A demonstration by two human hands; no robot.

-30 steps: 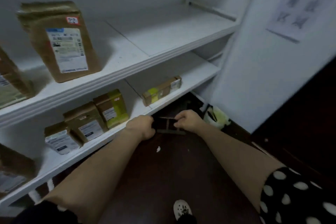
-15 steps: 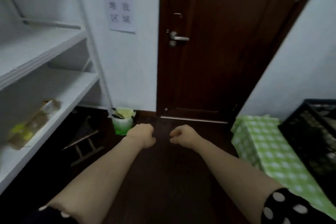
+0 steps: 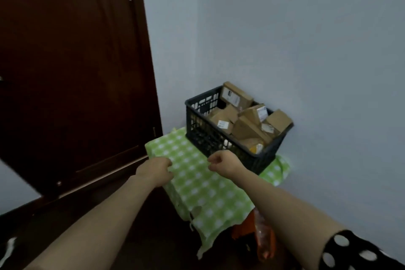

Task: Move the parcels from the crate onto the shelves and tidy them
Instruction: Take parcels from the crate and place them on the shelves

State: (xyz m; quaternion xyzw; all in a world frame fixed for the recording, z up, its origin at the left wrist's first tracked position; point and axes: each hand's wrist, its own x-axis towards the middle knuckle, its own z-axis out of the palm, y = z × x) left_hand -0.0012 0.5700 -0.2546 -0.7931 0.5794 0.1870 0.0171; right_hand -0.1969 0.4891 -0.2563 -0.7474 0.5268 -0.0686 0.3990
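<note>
The crate (image 3: 210, 136), dark and slotted, stands at the far end of a table (image 3: 197, 184) covered with a green checked cloth. It sits at about 1 o'clock from the hands, tight against the pale wall (image 3: 306, 50). It is far from emptied: the parcels (image 3: 241, 125) lie heaped in it, at least 6 brown cartons tipped against one another. One tall parcel (image 3: 235, 95) at the crate's 12 o'clock corner stands up over the rim, and a carton with a yellow label (image 3: 255, 148) sits low at its 5 o'clock corner.

The left hand (image 3: 155, 169) and the right hand (image 3: 223, 165) are held out over the cloth, both with fingers curled in and nothing in them. The right one is nearer the crate's near wall, but I cannot tell whether it touches.

The shelves are out of view, so how much has been put away cannot be told from here. My judgement is that much of the carrying is left, and the tidying after it, and that the step in hand is a reach for another parcel. A dark door (image 3: 65, 72) fills the 10 o'clock side
</note>
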